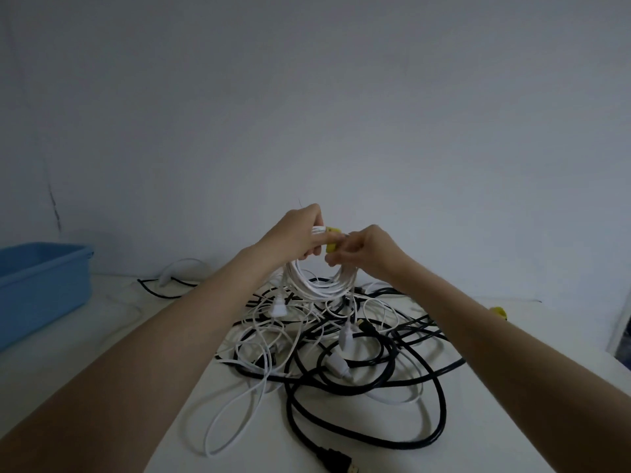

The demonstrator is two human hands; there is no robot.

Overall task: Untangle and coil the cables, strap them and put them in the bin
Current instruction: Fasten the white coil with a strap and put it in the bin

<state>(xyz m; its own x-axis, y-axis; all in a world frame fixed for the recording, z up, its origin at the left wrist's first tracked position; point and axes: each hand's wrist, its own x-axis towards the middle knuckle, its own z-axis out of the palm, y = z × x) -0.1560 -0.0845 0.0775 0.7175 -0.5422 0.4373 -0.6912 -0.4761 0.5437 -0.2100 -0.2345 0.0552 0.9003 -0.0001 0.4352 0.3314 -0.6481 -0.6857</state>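
I hold a coiled white cable [321, 285] up above the table. My left hand [297, 233] grips the top of the coil. A yellow strap [332, 240] wraps round the coil's top, and my right hand [362, 250] pinches it at its right side. The coil's loops hang down between both hands. Below lies a tangled pile of black and white cables [341, 346] on the white table [177, 421]. The blue bin [44, 285] stands at the far left.
A black plug [338, 460] lies at the table's near edge. Another yellow strap [498, 312] lies at the right behind my forearm. A white and a black cable [170, 278] trail near the wall beside the bin. A plain wall stands close behind the table.
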